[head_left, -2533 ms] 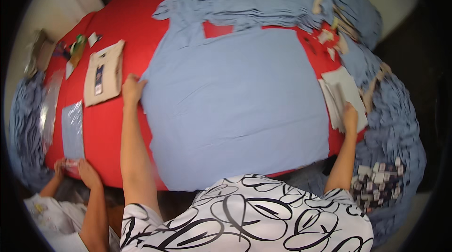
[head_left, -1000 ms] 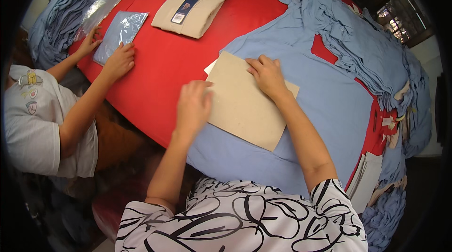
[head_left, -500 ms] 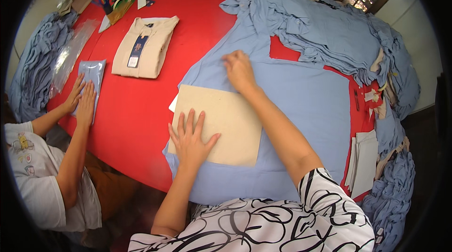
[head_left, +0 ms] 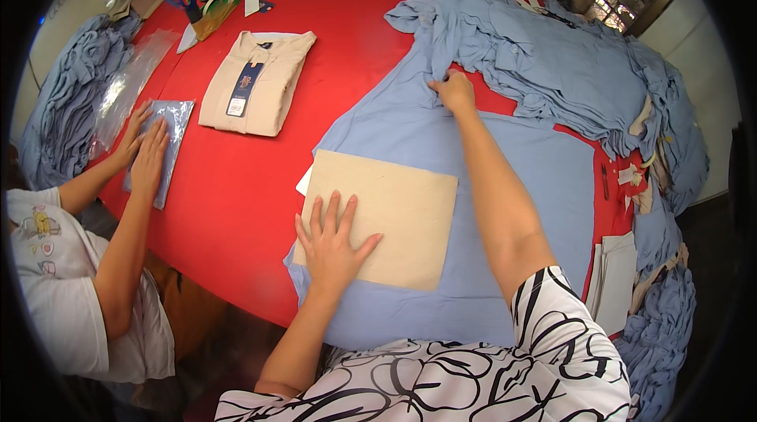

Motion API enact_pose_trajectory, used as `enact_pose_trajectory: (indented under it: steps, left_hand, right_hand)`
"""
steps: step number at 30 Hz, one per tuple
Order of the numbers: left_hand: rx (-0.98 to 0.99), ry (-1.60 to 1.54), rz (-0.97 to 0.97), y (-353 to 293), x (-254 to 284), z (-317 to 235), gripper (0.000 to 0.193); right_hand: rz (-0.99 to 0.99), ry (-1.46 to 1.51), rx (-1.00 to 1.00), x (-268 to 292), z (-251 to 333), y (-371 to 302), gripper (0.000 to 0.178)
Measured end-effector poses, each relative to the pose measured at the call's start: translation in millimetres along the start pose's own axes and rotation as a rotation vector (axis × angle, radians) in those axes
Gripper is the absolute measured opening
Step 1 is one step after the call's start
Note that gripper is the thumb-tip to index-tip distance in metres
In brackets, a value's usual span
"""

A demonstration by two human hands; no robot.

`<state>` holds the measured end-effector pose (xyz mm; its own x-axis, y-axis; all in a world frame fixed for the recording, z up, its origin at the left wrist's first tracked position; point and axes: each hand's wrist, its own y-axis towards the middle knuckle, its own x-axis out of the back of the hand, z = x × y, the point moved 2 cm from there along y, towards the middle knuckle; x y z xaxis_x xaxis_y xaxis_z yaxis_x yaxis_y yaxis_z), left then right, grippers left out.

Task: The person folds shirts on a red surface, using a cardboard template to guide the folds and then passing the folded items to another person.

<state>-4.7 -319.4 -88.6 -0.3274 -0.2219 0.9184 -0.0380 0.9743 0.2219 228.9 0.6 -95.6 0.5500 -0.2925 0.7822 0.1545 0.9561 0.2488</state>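
Note:
A light-blue shirt (head_left: 520, 177) lies spread face-flat in front of me, its sleeve stretching away toward the far side. On top of it rests a square beige board (head_left: 402, 209). My left hand (head_left: 331, 244) presses on the board's near left part, fingers spread. A white corner of something (head_left: 305, 180) peeks out under the board's left edge. Farther off, my right hand (head_left: 456, 95) is closed at the shirt's upper edge near the sleeve, thumb and fingers pinching the cloth; the fingertips are partly hidden.
Red cloth (head_left: 244, 185) covers the table. A folded beige shirt (head_left: 264, 98) with a tag lies left. Beyond it stands a holder with scissors (head_left: 189, 0). A co-worker's hands (head_left: 150, 146) press a bagged blue shirt (head_left: 175, 162). Blue garments (head_left: 552, 51) pile far right; white sheets (head_left: 613, 280) lie nearer.
My right hand has moved away and to the right, from above the shirt to its upper edge. My left hand stays on the board. The whole view has shifted slightly.

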Motion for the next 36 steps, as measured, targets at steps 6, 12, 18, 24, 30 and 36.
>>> enact_pose_trajectory:
  steps: [6, 12, 18, 24, 30, 36]
  left_hand:
    - [0.072, -0.036, -0.004, -12, -5, 13, 0.077]
    - [0.065, -0.061, -0.084, -17, -21, 25, 0.065]
    - [0.023, 0.071, -0.203, -4, -23, 13, 0.059]
    - [-0.097, 0.002, -0.073, -15, -4, 10, 0.058]
    - [-0.101, -0.110, -0.158, -10, -9, 2, 0.046]
    - [0.000, -0.140, -0.096, -16, -9, 4, 0.038]
  right_hand:
    - [1.136, 0.457, 0.595, 136, 133, -124, 0.031]
    - [0.520, 0.003, 0.766, -2, 87, -208, 0.051]
    - [0.410, -0.046, 0.812, 17, 100, -268, 0.043]
    - [0.216, -0.244, 0.436, 120, -23, -169, 0.037]
    - [-0.092, -0.654, 0.352, 246, -206, -180, 0.034]
    - [-0.036, -0.668, -0.216, 345, -214, -302, 0.024]
